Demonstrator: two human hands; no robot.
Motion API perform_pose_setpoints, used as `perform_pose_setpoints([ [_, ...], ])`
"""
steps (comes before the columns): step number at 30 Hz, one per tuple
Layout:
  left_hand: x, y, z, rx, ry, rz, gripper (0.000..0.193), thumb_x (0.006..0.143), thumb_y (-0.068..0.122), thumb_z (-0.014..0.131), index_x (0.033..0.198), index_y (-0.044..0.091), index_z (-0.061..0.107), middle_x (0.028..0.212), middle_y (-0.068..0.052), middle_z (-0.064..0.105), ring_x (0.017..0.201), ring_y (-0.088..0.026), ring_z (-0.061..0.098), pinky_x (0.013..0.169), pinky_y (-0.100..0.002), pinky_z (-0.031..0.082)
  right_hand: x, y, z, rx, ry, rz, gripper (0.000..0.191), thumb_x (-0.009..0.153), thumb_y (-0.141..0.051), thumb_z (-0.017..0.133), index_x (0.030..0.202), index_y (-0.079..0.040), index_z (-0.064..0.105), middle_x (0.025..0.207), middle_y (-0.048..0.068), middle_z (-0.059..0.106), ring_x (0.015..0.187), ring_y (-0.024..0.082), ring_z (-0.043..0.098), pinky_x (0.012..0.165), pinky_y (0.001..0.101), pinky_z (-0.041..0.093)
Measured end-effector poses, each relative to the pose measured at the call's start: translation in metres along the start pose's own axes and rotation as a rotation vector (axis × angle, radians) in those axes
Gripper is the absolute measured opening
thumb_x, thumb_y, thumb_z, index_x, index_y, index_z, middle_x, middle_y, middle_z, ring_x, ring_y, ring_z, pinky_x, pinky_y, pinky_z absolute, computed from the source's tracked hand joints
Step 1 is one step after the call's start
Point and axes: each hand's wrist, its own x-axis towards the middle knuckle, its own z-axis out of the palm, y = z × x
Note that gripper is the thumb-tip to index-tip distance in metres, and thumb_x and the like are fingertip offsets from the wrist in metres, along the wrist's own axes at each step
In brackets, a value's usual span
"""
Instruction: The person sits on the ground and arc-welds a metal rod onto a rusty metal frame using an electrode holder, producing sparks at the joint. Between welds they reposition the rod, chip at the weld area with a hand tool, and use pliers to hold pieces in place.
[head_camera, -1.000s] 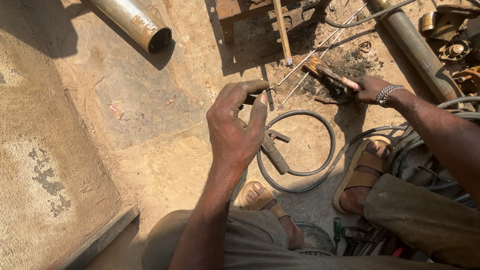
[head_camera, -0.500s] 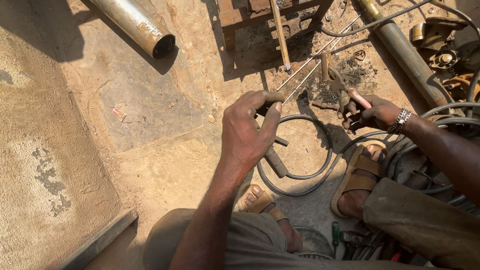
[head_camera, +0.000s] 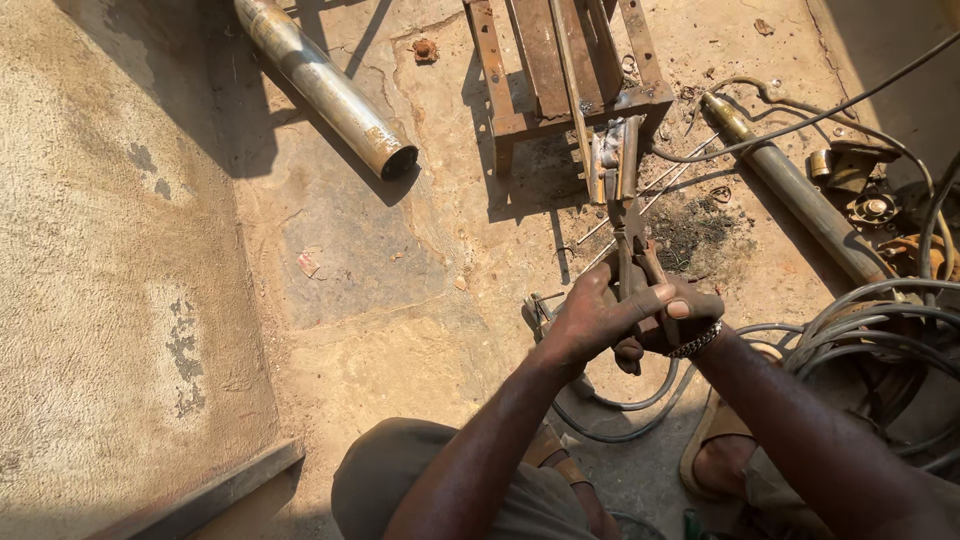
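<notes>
Both hands meet low over the ground — left hand (head_camera: 590, 320) and right hand (head_camera: 680, 318) clenched round the holder (head_camera: 630, 255), its tip at the workpiece (head_camera: 615, 155) — cable (head_camera: 640, 405) looped below.

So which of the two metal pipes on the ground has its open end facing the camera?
The thick grey steel pipe at upper left, showing its dark hollow mouth. The thinner brownish pipe at right lies among cables, no open end visible.
</notes>
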Motion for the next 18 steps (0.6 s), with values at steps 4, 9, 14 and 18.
perform_pose_setpoints([
  [4,-0.001,0.008,-0.007,0.024,-0.033,-0.027,0.069,0.082,0.047,0.072,0.131,0.002,0.055,0.094,-0.012,0.068,0.075,-0.02,0.07,0.058,-0.034,0.06,0.002,0.025,-0.03,0.02,-0.095,-0.088,0.09,0.087,-0.051,0.079,0.149,-0.001,0.036,0.115,0.022,0.066,0.093,0.035,0.068,0.076,0.0565,0.058],
  [9,0.001,0.002,-0.01,0.335,-0.077,0.027,0.04,0.09,0.029,0.066,0.114,-0.002,0.06,0.086,-0.012,0.068,0.066,-0.015,0.067,0.057,-0.03,0.058,-0.012,0.032,-0.05,-0.197,0.389,0.014,0.095,0.088,-0.063,0.078,0.14,0.005,0.037,0.106,0.022,0.061,0.085,0.034,0.067,0.073,0.0505,0.059],
  [14,0.001,-0.009,-0.009,0.272,0.102,-0.041,0.03,0.087,0.018,0.051,0.106,-0.003,0.06,0.075,-0.013,0.065,0.059,-0.019,0.063,0.054,-0.036,0.052,-0.003,0.012,-0.034,-0.631,0.384,0.063,0.091,0.083,-0.066,0.075,0.136,0.002,0.045,0.105,0.018,0.067,0.089,0.03,0.073,0.074,0.0446,0.063],
  [18,-0.009,-0.009,-0.022,0.093,0.102,0.073,0.035,0.086,0.009,0.047,0.112,-0.004,0.066,0.082,-0.012,0.064,0.07,-0.017,0.059,0.064,-0.035,0.051,0.002,-0.011,-0.011,-0.82,0.362,0.197,0.089,0.079,-0.068,0.072,0.133,-0.001,0.052,0.105,0.014,0.071,0.091,0.026,0.078,0.075,0.0398,0.067],
])
